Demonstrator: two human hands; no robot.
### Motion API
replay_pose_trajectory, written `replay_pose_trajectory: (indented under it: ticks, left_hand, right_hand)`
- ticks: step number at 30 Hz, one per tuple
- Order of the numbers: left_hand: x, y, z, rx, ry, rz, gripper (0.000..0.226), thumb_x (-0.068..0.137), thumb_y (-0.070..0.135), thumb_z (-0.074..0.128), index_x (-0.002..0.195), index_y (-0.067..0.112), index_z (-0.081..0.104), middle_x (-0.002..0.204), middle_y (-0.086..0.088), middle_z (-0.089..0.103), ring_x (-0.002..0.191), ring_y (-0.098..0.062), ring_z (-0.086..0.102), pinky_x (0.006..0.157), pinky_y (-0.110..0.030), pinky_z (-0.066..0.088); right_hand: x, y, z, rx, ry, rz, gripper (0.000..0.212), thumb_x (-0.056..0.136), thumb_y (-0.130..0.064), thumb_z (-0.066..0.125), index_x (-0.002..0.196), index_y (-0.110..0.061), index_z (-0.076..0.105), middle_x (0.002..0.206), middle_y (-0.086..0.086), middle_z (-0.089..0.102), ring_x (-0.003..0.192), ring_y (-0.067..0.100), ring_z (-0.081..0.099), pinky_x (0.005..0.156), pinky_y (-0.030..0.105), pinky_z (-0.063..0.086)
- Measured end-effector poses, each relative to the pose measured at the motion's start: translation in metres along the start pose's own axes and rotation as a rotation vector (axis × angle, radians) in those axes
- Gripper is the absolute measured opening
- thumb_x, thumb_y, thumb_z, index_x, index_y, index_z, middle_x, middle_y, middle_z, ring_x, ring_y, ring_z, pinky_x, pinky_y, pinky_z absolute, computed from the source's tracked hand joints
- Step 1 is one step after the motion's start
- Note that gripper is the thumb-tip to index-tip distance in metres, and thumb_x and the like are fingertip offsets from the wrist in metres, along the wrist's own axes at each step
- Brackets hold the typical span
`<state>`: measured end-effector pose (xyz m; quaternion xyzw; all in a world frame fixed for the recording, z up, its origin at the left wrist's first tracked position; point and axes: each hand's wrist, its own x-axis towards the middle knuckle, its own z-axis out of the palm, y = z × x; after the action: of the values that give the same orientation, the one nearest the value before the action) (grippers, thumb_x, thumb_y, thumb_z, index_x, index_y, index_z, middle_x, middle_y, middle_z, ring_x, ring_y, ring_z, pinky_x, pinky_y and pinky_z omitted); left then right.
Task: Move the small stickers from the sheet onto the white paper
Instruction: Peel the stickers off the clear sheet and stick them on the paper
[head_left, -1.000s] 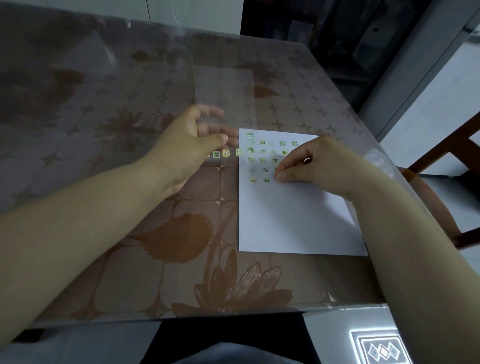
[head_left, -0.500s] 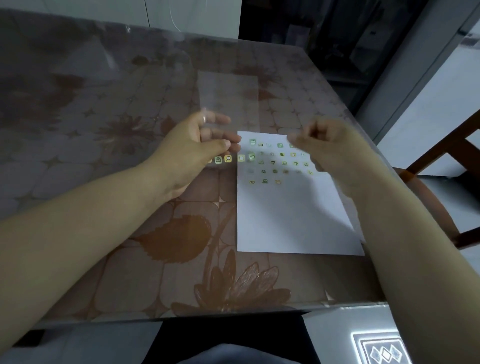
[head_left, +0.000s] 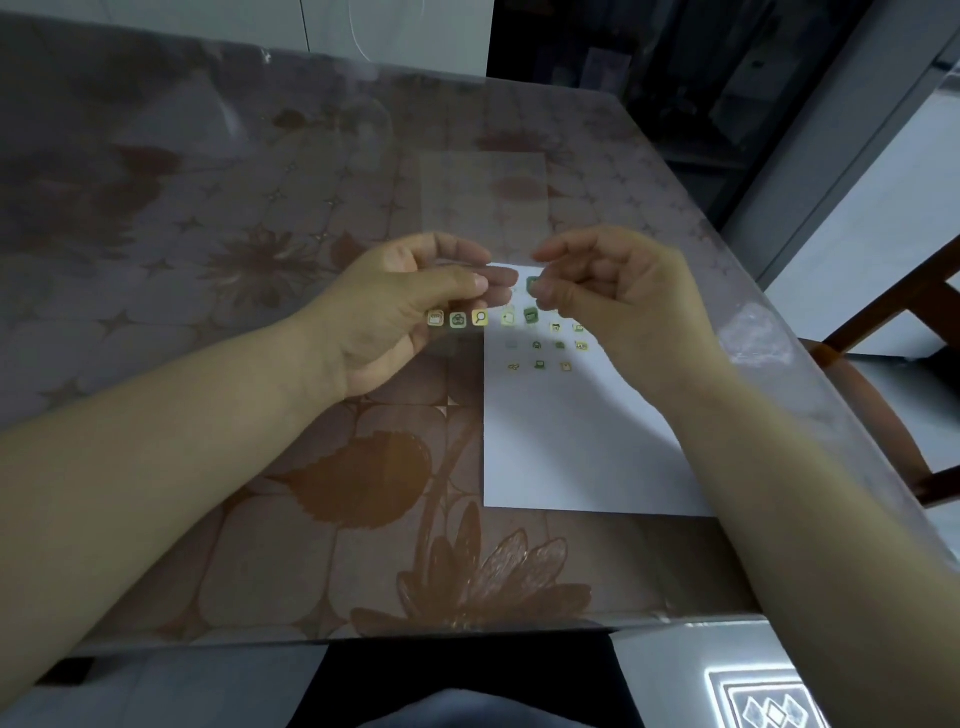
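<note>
My left hand (head_left: 395, 312) holds a clear sticker sheet (head_left: 483, 208) upright above the table, thumb and fingers pinching its lower left part. A row of small yellow and green stickers (head_left: 481, 318) runs along the sheet's bottom edge. My right hand (head_left: 618, 306) is at the sheet's right side, thumb and forefinger pinched on a green sticker (head_left: 532, 284). The white paper (head_left: 566, 447) lies flat below the hands, with several small stickers (head_left: 539, 365) stuck in rows near its far end; my right hand hides some of them.
The table (head_left: 208, 260) has a brown flower-patterned cloth under a clear cover. Its right edge runs close to the paper, with a wooden chair (head_left: 893, 332) beyond it. My lap is below the near edge.
My right hand has lifted off the paper and moved up and left to the sheet, closing on a green sticker. My left hand has kept the sheet raised, shifting slightly.
</note>
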<state>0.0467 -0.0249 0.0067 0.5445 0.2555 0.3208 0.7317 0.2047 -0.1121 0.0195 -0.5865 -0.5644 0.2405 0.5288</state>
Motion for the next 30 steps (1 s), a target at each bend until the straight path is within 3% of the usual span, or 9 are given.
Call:
replay_pose_trajectory:
  ticks: [5,10,13,17,20,25,30]
  left_hand:
    - [-0.001,0.002,0.002,-0.068,-0.078,-0.086,0.021,0.066,0.014,0.061,0.086,0.011,0.062,0.081,-0.001,0.074,0.075,-0.009,0.07,0.065,-0.02,0.055]
    - [0.0,-0.001,0.003,-0.038,-0.038,-0.09,0.012,0.078,0.007,0.058,0.088,0.01,0.063,0.079,-0.002,0.074,0.073,-0.009,0.069,0.064,-0.018,0.055]
    - [0.0,-0.002,0.002,0.054,0.025,-0.064,0.013,0.087,0.002,0.053,0.087,0.01,0.063,0.081,-0.002,0.073,0.075,-0.009,0.068,0.068,-0.021,0.056]
    - [0.002,-0.004,-0.001,0.124,0.117,-0.003,0.012,0.088,0.0,0.052,0.087,0.008,0.061,0.079,-0.001,0.072,0.073,-0.009,0.067,0.069,-0.023,0.057]
    - [0.004,-0.006,-0.003,0.196,0.126,0.026,0.015,0.088,0.0,0.052,0.084,0.011,0.061,0.078,0.001,0.073,0.075,-0.009,0.066,0.081,-0.029,0.055]
    - [0.004,-0.007,-0.005,0.255,0.123,0.061,0.015,0.089,0.0,0.052,0.086,0.012,0.061,0.08,0.001,0.073,0.077,-0.011,0.066,0.086,-0.033,0.054]
    - [0.004,-0.007,-0.005,0.276,0.122,0.08,0.014,0.089,0.001,0.052,0.087,0.012,0.061,0.08,0.001,0.073,0.078,-0.011,0.067,0.082,-0.029,0.055]
  right_hand:
    - [-0.001,0.0,0.001,0.034,0.024,-0.005,0.022,0.075,0.001,0.071,0.079,-0.021,0.07,0.06,-0.014,0.068,0.061,0.001,0.063,0.063,0.014,0.048]
    - [0.0,0.0,0.0,-0.065,0.0,0.01,0.019,0.076,-0.001,0.071,0.075,-0.02,0.07,0.064,-0.012,0.068,0.063,0.004,0.064,0.063,0.014,0.047]
    - [0.001,-0.004,-0.011,-0.126,0.012,0.112,0.013,0.077,-0.014,0.072,0.073,-0.026,0.07,0.074,-0.009,0.069,0.065,0.008,0.06,0.065,0.019,0.047]
    - [0.0,-0.001,-0.048,-0.333,-0.091,0.389,0.001,0.074,-0.028,0.074,0.074,-0.027,0.073,0.058,-0.017,0.061,0.058,0.004,0.049,0.065,0.017,0.046]
    - [-0.001,0.003,-0.053,-0.382,-0.151,0.535,0.006,0.07,-0.027,0.077,0.075,-0.027,0.074,0.076,-0.011,0.065,0.076,0.012,0.053,0.071,0.024,0.049]
    - [0.0,0.006,-0.046,-0.385,-0.159,0.544,0.005,0.067,-0.026,0.079,0.071,-0.026,0.076,0.085,-0.004,0.072,0.078,0.011,0.056,0.071,0.025,0.046]
    - [0.002,0.012,-0.041,-0.398,-0.198,0.559,0.007,0.065,-0.023,0.081,0.064,-0.029,0.075,0.07,-0.012,0.07,0.069,0.003,0.056,0.067,0.02,0.043]
